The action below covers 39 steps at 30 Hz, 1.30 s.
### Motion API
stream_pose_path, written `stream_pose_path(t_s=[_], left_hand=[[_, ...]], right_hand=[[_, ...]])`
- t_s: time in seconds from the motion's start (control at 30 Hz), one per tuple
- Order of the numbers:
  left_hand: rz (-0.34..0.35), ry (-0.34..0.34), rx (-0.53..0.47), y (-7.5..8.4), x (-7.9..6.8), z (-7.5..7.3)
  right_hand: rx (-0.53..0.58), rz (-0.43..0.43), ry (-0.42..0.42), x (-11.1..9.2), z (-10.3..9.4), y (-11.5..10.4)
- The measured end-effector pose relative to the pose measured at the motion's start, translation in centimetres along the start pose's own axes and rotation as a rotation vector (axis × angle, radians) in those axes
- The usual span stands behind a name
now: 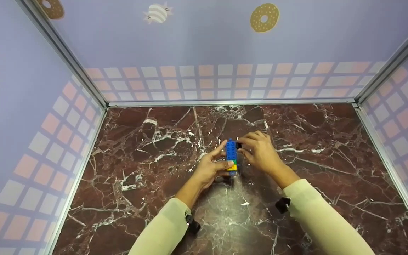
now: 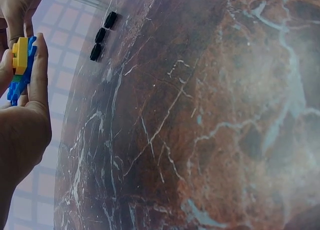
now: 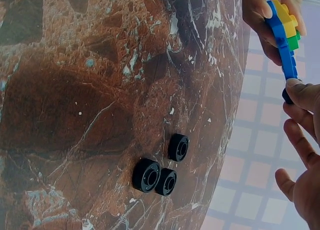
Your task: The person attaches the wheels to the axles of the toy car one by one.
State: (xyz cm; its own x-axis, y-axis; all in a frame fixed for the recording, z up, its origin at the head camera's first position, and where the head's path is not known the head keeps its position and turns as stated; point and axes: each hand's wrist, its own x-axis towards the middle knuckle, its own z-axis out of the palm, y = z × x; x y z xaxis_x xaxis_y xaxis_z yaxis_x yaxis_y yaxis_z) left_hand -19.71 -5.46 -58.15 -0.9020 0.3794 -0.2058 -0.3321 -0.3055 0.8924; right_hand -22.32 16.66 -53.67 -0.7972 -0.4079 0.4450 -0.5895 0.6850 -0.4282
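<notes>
My left hand point(image 1: 204, 170) grips a toy brick vehicle point(image 1: 231, 150) made of a long blue base with studs and yellow and green bricks. Its thumb lies on the yellow part. At the vehicle's right side, my right hand point(image 1: 263, 153) pinches a small black wheel point(image 3: 286, 96) between thumb and forefinger, against the blue base point(image 3: 285, 55). Whether the wheel is seated on the base I cannot tell. In the right wrist view the yellow brick point(image 3: 284, 17) and the green brick point(image 3: 293, 41) face away from the table.
Three loose black wheels point(image 3: 146, 175) stand close together on the dark red marbled table point(image 3: 65, 120); the left wrist view shows the wheels point(image 2: 100, 35) in a row. Lilac panels point(image 1: 204, 46) with checks and sweets border the table at the back and sides.
</notes>
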Motion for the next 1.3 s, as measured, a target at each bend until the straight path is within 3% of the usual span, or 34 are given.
stream_pose_path(t_s=[1.3], left_hand=[[-0.01, -0.005, -0.005, -0.05, -0.14, -0.06]], right_hand=[[0.024, -0.018, 0.011, -0.02, 0.2, -0.09]])
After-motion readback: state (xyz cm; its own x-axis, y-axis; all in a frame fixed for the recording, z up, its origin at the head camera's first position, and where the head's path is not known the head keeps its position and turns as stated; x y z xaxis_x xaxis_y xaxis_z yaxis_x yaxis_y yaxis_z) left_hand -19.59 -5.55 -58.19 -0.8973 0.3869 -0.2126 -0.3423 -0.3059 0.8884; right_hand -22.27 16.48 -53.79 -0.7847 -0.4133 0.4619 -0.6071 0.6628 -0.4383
